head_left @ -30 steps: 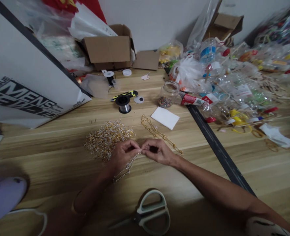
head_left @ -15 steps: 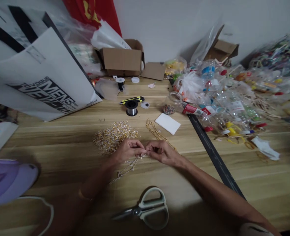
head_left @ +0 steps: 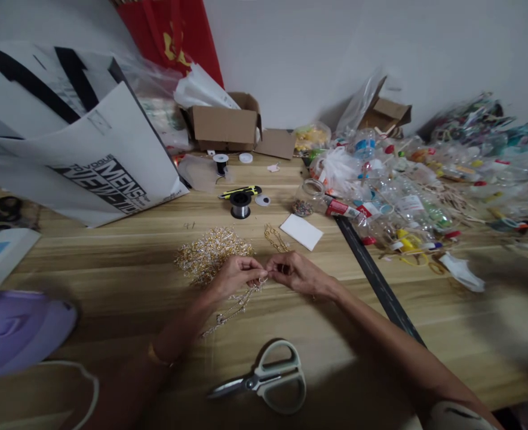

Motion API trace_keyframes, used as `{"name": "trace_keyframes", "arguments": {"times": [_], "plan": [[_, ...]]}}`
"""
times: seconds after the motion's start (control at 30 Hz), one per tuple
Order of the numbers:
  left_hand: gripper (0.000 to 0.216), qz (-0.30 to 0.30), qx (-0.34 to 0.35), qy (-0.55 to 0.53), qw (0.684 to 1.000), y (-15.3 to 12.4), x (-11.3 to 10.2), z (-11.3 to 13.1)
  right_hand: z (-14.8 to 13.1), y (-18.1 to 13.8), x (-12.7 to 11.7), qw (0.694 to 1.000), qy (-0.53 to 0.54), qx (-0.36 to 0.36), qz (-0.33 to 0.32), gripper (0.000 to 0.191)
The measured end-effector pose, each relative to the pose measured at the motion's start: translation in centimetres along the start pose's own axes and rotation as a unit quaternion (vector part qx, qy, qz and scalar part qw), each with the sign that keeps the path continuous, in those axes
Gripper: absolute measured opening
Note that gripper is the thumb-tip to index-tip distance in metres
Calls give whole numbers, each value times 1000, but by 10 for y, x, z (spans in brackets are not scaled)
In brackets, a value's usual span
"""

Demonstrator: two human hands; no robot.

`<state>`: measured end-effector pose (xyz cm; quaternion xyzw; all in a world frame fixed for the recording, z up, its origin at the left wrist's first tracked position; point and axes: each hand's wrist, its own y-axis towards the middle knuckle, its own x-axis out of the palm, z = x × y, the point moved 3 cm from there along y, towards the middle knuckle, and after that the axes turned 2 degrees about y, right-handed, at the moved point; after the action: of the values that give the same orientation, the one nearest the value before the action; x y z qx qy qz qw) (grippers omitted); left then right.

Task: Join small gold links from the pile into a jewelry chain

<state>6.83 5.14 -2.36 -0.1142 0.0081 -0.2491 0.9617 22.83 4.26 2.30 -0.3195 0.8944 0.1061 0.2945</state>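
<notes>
My left hand [head_left: 236, 275] and my right hand [head_left: 297, 272] meet fingertip to fingertip at the middle of the wooden table [head_left: 111, 286]. Both pinch the top end of a gold beaded chain [head_left: 230, 307] that trails down and left under my left wrist. Just behind my left hand lies a heap of small gold and silver pieces [head_left: 210, 252]. A second gold chain [head_left: 275, 236] lies on the wood behind my right hand. Scissors [head_left: 266, 376] with pale green handles rest near the front edge.
A white card [head_left: 301, 231], a wire spool [head_left: 240, 204], a yellow-black cutter [head_left: 241, 192] and a bead jar [head_left: 307, 198] sit beyond the hands. A black strip [head_left: 375, 278] crosses the table. Plastic bottles and clutter [head_left: 407, 191] fill the right; a printed bag [head_left: 89, 161] and cardboard box [head_left: 226, 126] stand left and back.
The view has tilted up and shifted, showing more wall. Both hands keep pinching the chain at the same spot, with only small finger movement.
</notes>
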Motion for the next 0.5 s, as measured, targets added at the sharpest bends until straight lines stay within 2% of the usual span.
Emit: {"name": "trace_keyframes", "arguments": {"times": [0.13, 0.3, 0.5], "plan": [[24, -1, -5, -2, 1000, -2, -1, -1, 1, 3, 1, 1000, 26, 12, -11, 9], [24, 1, -14, -1, 1000, -3, -3, -3, 10, 8, 4, 993, 114, 28, -33, 17], [23, 44, -1, -22, 999, -1, -6, 5, 17, 18, 0, 985, 168, 32, -10, 22]]}}
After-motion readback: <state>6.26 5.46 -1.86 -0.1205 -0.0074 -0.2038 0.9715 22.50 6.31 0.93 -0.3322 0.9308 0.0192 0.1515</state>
